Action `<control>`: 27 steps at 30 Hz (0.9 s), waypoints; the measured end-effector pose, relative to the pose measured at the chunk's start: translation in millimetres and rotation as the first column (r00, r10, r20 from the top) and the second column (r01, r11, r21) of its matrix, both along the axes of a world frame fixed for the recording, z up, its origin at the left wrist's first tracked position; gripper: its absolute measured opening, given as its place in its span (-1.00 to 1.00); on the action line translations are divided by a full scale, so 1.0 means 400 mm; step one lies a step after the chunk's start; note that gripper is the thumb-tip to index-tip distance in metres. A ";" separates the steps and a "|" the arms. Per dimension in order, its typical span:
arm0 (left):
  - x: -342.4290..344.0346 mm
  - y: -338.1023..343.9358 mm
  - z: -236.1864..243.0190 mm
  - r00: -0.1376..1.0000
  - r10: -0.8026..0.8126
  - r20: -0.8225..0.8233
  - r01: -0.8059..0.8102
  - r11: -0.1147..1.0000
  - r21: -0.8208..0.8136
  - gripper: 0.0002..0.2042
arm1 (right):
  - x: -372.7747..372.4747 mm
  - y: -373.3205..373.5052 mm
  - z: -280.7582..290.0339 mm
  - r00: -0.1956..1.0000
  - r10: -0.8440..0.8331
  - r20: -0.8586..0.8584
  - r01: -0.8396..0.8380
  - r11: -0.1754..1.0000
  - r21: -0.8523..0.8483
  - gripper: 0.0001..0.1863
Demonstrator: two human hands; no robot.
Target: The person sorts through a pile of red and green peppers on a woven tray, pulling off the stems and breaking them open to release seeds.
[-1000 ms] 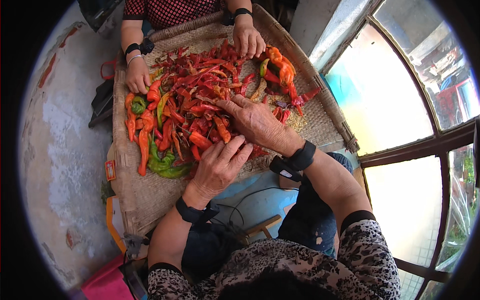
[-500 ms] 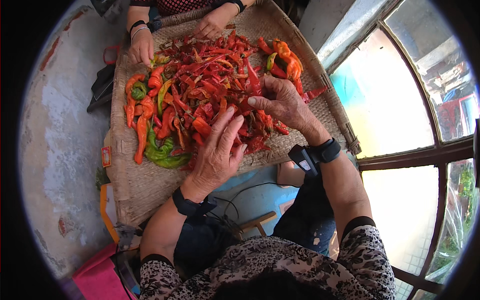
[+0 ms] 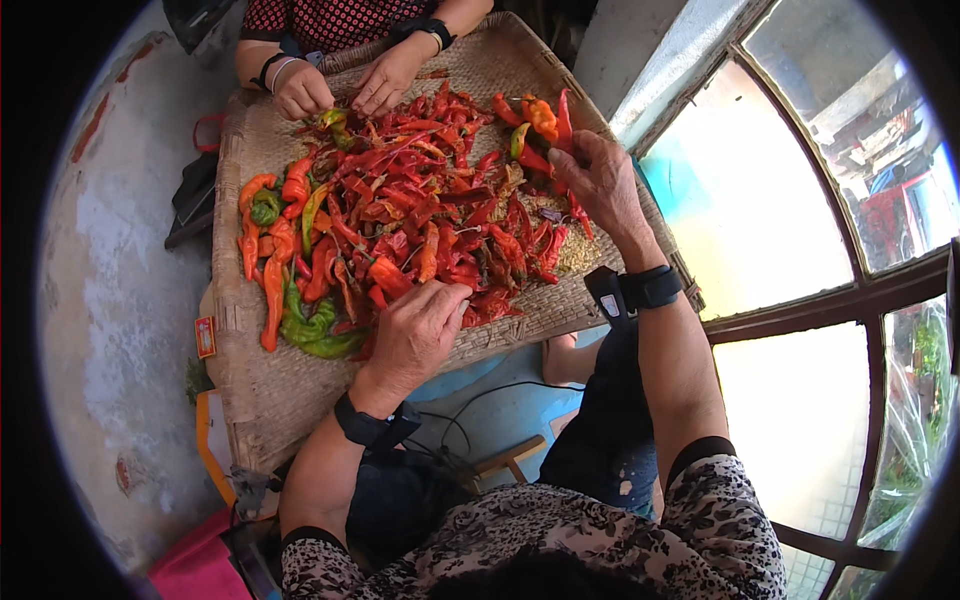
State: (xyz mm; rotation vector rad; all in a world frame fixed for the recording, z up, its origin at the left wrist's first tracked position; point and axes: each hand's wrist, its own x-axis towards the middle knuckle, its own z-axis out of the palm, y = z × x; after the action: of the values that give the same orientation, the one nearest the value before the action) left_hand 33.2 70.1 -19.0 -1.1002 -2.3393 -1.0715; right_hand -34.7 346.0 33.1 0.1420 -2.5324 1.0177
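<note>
Dried and shrivelled red chili peppers (image 3: 400, 190) lie heaped on a large woven tray (image 3: 265, 390). My right hand (image 3: 607, 190) is at the tray's right side, its thumb and fingers closed around the lower end of a long red chili pepper (image 3: 564, 118). That pepper points away from me, beside a small group with an orange pepper (image 3: 541, 118). At the heap's near edge, my left hand (image 3: 420, 328) has its fingers curled together; what they hold, if anything, is hidden. Plump orange-red peppers (image 3: 272, 290) and green peppers (image 3: 318, 328) lie left of the heap.
Across the tray, another person's hands (image 3: 345, 95) hold a yellow-green pepper (image 3: 336, 125). Loose seeds (image 3: 578, 252) are scattered on the tray's right part. A framed window (image 3: 760, 200) stands close on my right, a plastered wall (image 3: 120, 250) on the left.
My right hand has moved right with the red pepper, to the small group at the side. My left hand has dropped slightly and its fingers have curled in. The other person's hands have come together.
</note>
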 end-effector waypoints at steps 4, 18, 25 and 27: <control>-0.002 -0.010 -0.021 0.995 0.008 -0.098 -0.018 0.995 -0.102 -0.78 | -0.015 0.046 -0.026 0.938 -0.337 -0.086 0.343 0.851 0.397 -0.63; 0.005 -0.017 -0.036 0.975 -0.062 -0.215 -0.002 0.957 -0.289 -0.81 | -0.059 -0.121 -0.097 0.990 0.051 0.128 -0.127 0.706 0.697 -0.78; 0.003 -0.009 -0.035 0.973 -0.089 -0.214 0.013 0.944 -0.331 -0.81 | 0.036 -0.057 -0.010 0.994 0.081 0.069 -0.105 0.833 0.543 -0.80; 0.001 -0.008 -0.037 0.973 -0.082 -0.216 0.010 0.950 -0.313 -0.81 | 0.042 -0.042 -0.006 0.988 0.151 0.028 -0.148 0.887 0.436 -0.81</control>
State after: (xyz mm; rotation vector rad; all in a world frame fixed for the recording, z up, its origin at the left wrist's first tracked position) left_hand 33.7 66.9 -33.6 -1.3170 -2.3548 -0.5636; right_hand -17.9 329.1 30.6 0.4744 -2.7378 0.4743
